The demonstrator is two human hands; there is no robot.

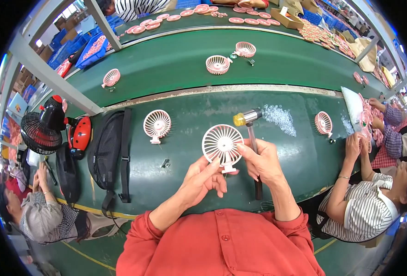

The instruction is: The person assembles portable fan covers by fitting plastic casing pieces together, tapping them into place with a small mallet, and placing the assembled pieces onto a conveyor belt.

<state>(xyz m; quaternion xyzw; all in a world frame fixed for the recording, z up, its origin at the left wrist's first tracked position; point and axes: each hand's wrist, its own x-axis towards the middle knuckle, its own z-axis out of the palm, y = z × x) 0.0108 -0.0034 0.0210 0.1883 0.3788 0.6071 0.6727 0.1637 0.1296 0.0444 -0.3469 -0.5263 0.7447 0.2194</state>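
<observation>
Between my two hands is a small round pink-and-white fan housing (222, 143) with radial slats and a short white foot at its bottom. My left hand (199, 181) holds its lower left rim, thumb on the slats and fingers curled below. On the opposite side, my right hand (264, 161) pinches the right edge with the thumb on top. A hammer (252, 134) with a yellow-tipped head runs behind my right hand; I cannot tell whether the fingers touch it. Another fan housing (157, 124) sits on the table to the left, above a small metal-and-black part (165, 163).
Clear small pieces (279, 118) lie scattered beyond the hammer, with a fan housing (323, 123) to their right. At left are a black bag (109, 149) and a black desk fan (41, 131). A green conveyor belt (166, 69) carries several housings. Co-workers sit on both sides.
</observation>
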